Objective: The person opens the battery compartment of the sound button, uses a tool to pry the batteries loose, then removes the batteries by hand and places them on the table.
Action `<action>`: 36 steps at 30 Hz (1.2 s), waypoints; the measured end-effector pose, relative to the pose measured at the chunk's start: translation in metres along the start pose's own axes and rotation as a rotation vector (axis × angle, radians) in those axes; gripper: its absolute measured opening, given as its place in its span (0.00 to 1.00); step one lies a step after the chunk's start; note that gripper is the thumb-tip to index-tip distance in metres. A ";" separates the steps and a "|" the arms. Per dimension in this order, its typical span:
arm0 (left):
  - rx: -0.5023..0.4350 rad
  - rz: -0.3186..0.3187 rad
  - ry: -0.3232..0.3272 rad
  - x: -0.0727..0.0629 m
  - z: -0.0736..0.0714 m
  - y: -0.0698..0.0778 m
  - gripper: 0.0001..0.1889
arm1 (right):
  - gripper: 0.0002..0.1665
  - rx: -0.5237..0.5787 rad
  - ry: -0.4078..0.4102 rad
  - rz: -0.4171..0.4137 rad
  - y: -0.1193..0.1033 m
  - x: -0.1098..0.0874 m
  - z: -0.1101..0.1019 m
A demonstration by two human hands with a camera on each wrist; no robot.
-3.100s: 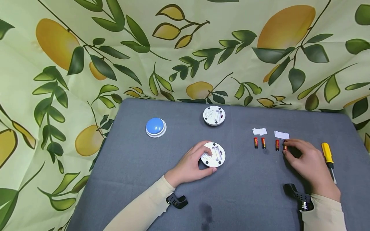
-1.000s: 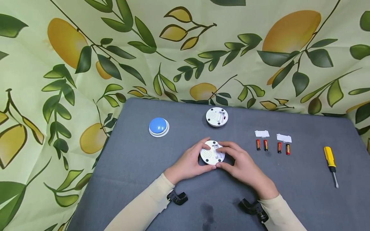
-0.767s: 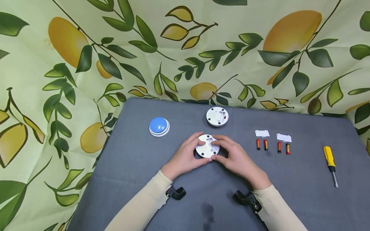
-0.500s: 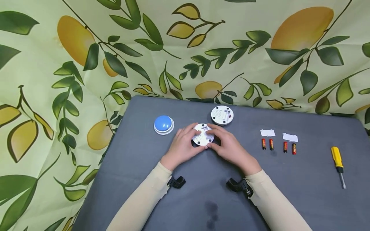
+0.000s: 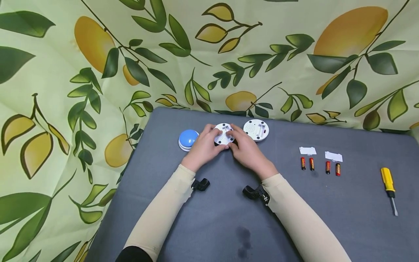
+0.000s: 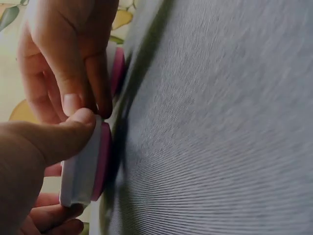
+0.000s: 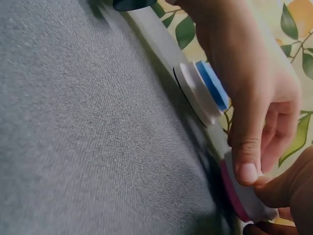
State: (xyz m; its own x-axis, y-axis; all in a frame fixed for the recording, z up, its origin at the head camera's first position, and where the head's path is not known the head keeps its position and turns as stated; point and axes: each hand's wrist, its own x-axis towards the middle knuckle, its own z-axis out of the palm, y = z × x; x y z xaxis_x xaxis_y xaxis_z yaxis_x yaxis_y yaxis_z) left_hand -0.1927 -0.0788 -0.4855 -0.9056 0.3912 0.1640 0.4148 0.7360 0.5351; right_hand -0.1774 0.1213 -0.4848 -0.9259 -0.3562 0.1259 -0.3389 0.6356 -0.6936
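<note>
Both hands hold a round white push button [image 5: 223,140] upside down, with its speaker holes and uncovered battery compartment facing up. My left hand [image 5: 201,148] grips its left rim, and my right hand [image 5: 247,150] grips its right rim. The thumbs meet at the near edge. In the left wrist view the push button's pink dome [image 6: 101,164] faces down, close over the table. Just to the right lies a second upturned white push button [image 5: 251,128]. Left of the hands, a blue-domed push button [image 5: 188,138] stands dome up, partly overlapped by my left hand.
On the right lie two white battery covers [image 5: 308,150], with several small red-and-black batteries [image 5: 312,164] below them. A yellow-handled screwdriver [image 5: 387,180] lies farther right. The grey tabletop [image 5: 209,225] ends at a lemon-print cloth [image 5: 242,43] behind.
My right hand has left a battery on the right and taken hold of the push button beside my left hand. Both hands have moved it back and left, between the other two.
</note>
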 end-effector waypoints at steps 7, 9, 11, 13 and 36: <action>0.118 -0.025 -0.028 0.010 -0.005 0.001 0.29 | 0.23 -0.001 0.055 0.015 0.000 0.011 0.008; 0.135 -0.029 -0.030 0.012 -0.006 0.001 0.29 | 0.24 0.011 0.060 0.021 0.000 0.013 0.009; 0.149 -0.026 -0.038 0.013 -0.008 0.000 0.29 | 0.25 0.017 0.066 0.025 -0.001 0.013 0.009; 0.165 -0.025 -0.053 0.012 -0.010 -0.001 0.29 | 0.25 0.002 0.081 0.020 -0.003 0.012 0.009; -0.020 -0.206 0.124 -0.064 -0.037 -0.077 0.42 | 0.30 -0.012 0.103 -0.190 -0.056 0.023 0.092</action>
State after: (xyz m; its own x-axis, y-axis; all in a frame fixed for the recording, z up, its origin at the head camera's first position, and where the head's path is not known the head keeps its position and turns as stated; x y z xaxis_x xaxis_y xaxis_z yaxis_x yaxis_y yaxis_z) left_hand -0.1697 -0.1808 -0.5068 -0.9753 0.1627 0.1493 0.2198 0.7814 0.5841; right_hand -0.1643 0.0145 -0.5090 -0.8569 -0.3989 0.3265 -0.5108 0.5720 -0.6418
